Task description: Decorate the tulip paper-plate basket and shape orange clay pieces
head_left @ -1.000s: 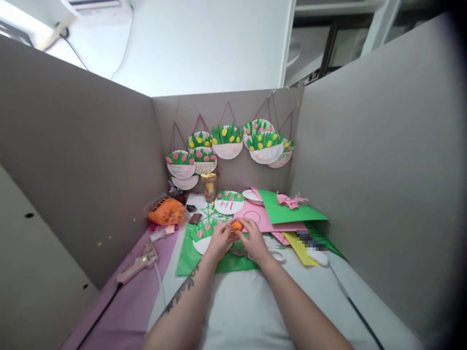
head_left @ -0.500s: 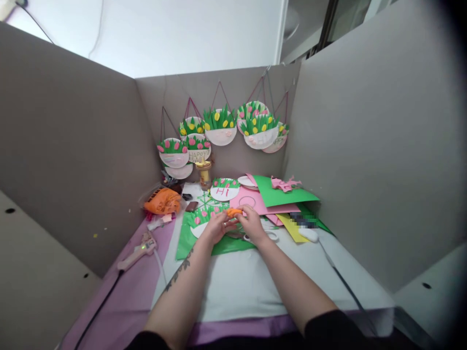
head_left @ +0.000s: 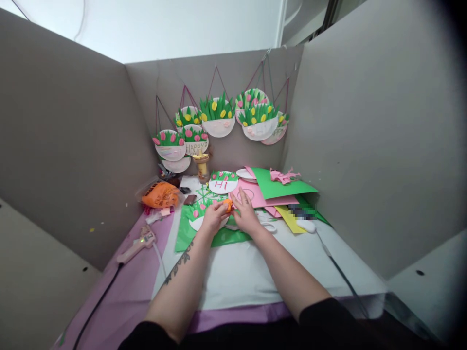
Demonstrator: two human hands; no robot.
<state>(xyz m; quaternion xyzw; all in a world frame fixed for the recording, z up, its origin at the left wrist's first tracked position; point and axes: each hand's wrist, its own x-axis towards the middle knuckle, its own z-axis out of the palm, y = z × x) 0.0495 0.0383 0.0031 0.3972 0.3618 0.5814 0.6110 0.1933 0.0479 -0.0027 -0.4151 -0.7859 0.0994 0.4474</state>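
Observation:
A small orange item (head_left: 229, 205) is pinched in the fingers of my left hand (head_left: 214, 217), above the middle of the work surface. My right hand (head_left: 247, 216) is beside it with fingers spread, its lower fingers close to the item; whether they touch it is hard to tell. Under my left hand lies a white half plate with pink paper tulips and green paper leaves (head_left: 197, 222), on a green sheet (head_left: 184, 237). Scissors (head_left: 269, 227) lie partly hidden behind my right hand. A plate marked "HI" (head_left: 223, 185) lies just beyond.
Pink paper (head_left: 270, 198), a green sheet (head_left: 279, 190) and yellow paper (head_left: 291, 221) lie at the right. A glue gun (head_left: 137, 248) with a cord and an orange bag (head_left: 160, 194) are at the left. Decorated plates (head_left: 218, 126) hang on the grey back panel (head_left: 146, 78).
My right hand's fingers have opened and lifted off the orange item, which my left hand still pinches. The camera view has shifted slightly.

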